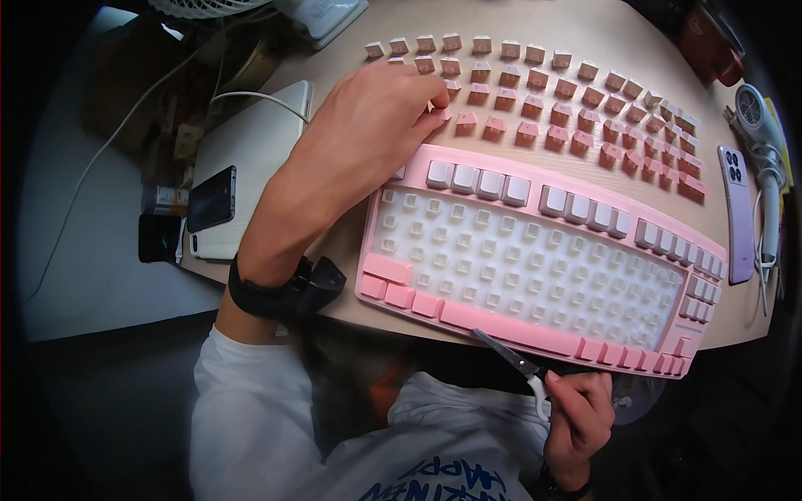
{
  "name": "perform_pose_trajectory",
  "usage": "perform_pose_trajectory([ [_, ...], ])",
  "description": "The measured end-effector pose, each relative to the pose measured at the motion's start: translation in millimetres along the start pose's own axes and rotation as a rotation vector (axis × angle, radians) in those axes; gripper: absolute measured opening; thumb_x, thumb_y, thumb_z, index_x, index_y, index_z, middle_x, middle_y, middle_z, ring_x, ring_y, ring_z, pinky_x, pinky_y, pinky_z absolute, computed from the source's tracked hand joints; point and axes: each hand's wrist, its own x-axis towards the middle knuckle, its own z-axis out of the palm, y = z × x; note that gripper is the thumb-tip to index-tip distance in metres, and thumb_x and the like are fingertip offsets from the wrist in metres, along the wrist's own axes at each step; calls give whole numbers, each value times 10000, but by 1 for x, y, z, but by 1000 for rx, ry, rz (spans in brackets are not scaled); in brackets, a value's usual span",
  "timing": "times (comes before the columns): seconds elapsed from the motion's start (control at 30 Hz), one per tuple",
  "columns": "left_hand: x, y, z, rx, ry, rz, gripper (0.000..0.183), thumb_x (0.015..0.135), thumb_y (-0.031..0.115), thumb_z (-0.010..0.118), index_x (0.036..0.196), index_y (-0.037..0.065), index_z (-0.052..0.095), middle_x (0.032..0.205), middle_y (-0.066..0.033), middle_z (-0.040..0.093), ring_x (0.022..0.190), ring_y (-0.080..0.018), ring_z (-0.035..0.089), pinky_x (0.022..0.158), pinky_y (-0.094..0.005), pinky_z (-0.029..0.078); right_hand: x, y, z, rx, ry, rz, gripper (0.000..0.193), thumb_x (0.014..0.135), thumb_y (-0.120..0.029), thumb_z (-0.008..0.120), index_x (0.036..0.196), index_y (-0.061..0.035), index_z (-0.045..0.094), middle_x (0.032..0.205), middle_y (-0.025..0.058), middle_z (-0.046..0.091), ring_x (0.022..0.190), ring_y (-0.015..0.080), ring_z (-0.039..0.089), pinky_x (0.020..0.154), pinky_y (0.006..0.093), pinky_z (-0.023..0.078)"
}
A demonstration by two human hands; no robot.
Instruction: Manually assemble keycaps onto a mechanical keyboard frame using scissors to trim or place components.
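My left hand (386, 104) reaches over the pink keyboard (365, 313) to the left end of the lined-up loose keycaps (527, 132). Its thumb and forefinger are pinched on a small pink keycap (444, 113) at the end of the nearest row. My right hand (578, 416) is closed around the white handle of a pair of scissors (520, 362), low at the keyboard's front edge. The blades point up and left, across the space bar (511, 328). Pale keycaps fill the keyboard's top row and pink ones its bottom row. Between them, most switches stand bare on a white plate.
Left of the keyboard, a dark phone (212, 200) lies on a closed silver laptop (242, 159) with a white cable. To the right are a lilac phone (735, 217) and a grey hair dryer (758, 117). A dark red mug (712, 46) and a white fan (209, 7) stand farther back.
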Motion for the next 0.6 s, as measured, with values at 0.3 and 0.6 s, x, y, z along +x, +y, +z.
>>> perform_pose_trajectory([
  [0.3,-12,4,-18,-22,136,-7,268,917,77,729,1184,48,735,959,-125,721,880,-270,671,834,-369,533,0,-5,-3,9,-21,-6,351,778,104,691,1103,-1,770,821,98,648,774,234,569,763,359,407],
  [0.6,-120,61,-36,-325,247,-242,400,843,71,775,1235,15,715,1020,-118,665,936,-221,620,815,-318,470,14,-17,-13,-58,-111,-63,431,743,88,712,1161,-9,748,858,104,623,784,253,566,725,356,437],
])
